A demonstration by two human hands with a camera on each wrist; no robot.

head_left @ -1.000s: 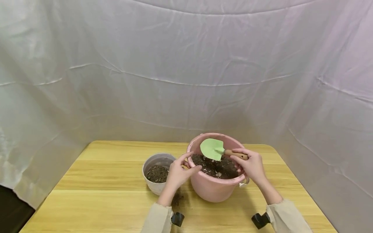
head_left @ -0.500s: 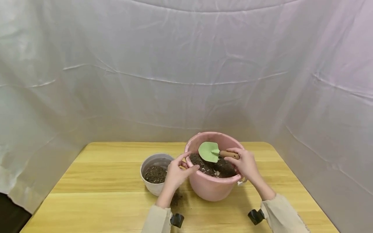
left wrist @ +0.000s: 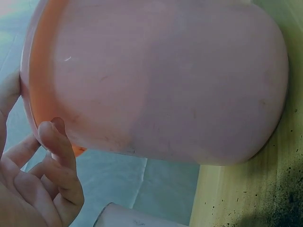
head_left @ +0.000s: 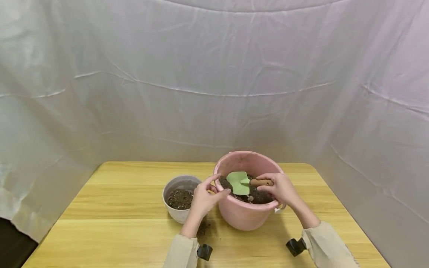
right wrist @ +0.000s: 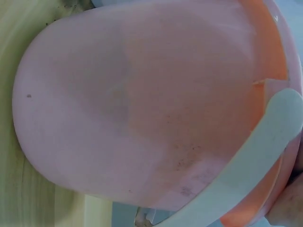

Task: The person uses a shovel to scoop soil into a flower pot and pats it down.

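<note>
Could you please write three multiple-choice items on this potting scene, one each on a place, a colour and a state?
1. Where does the small white pot stand relative to the pink bucket?
A. To its left on the table
B. Inside it
C. Behind it

2. What colour is the blade of the trowel?
A. Red
B. Light green
C. Black

3. What is the right hand doing?
A. Lying flat on the table
B. Holding the white pot
C. Gripping the trowel's wooden handle over the soil

Answers: 1 A, the head view shows the pot beside the bucket's left wall, by the left hand at the rim. 2 B, the blade is pale green against dark soil. 3 C, the fingers curl round the handle.
</note>
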